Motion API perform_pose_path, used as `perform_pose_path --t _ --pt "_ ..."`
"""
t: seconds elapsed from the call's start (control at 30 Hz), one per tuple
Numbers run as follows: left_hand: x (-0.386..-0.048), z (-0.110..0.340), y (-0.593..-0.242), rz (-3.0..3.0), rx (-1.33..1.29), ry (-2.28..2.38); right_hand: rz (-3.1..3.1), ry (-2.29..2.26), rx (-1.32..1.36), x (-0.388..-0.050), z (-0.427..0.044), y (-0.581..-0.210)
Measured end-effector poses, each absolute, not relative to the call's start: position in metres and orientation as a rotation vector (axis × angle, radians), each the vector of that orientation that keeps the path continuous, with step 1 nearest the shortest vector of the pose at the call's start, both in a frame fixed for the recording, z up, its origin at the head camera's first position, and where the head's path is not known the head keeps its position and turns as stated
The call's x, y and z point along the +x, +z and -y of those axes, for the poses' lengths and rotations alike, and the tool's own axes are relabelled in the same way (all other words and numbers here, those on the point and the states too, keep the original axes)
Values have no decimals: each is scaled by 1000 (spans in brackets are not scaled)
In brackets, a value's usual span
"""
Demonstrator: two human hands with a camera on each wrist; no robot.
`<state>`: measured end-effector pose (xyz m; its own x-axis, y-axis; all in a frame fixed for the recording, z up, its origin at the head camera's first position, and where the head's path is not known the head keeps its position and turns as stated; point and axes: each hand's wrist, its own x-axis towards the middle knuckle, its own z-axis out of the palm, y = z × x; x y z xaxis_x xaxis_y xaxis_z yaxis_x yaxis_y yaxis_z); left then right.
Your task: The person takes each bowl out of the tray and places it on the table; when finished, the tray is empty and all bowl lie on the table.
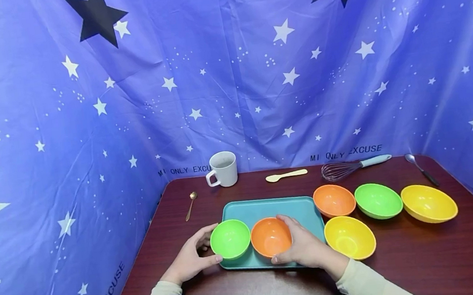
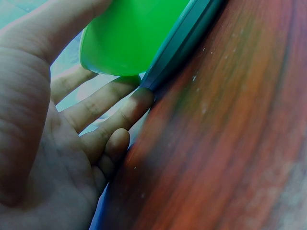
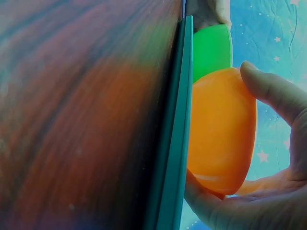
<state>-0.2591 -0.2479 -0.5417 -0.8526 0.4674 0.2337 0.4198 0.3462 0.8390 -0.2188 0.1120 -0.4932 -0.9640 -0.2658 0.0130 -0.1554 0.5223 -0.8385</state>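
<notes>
A small green bowl [image 1: 231, 240] and a small orange bowl [image 1: 271, 238] stand upright, side by side, on a teal tray [image 1: 271, 206]. My left hand [image 1: 190, 259] holds the green bowl from its left, thumb at the near rim and index finger at the far side; in the left wrist view its other fingers reach beside the bowl, near the tray's edge. Around the right side of the orange bowl [image 3: 223, 132], my right hand [image 1: 306, 245] grips with thumb and fingers on opposite sides. Both bowls look hollow, with nothing inside.
Right of the tray are another orange bowl [image 1: 334, 200], another green bowl [image 1: 378, 201], a yellow bowl [image 1: 349, 238] and a larger yellow bowl [image 1: 429, 204]. Along the back lie a mug [image 1: 224, 169], a gold spoon [image 1: 191, 206], a cream spoon [image 1: 286, 175], a whisk [image 1: 355, 166] and a dark-handled spoon [image 1: 421, 169].
</notes>
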Motion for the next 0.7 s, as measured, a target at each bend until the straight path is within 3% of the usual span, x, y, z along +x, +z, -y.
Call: perform_pose_path --t 0.7 --pt "-258 248 -540 -2514 829 1589 -2703 -1505 -341 -220 -112 -492"
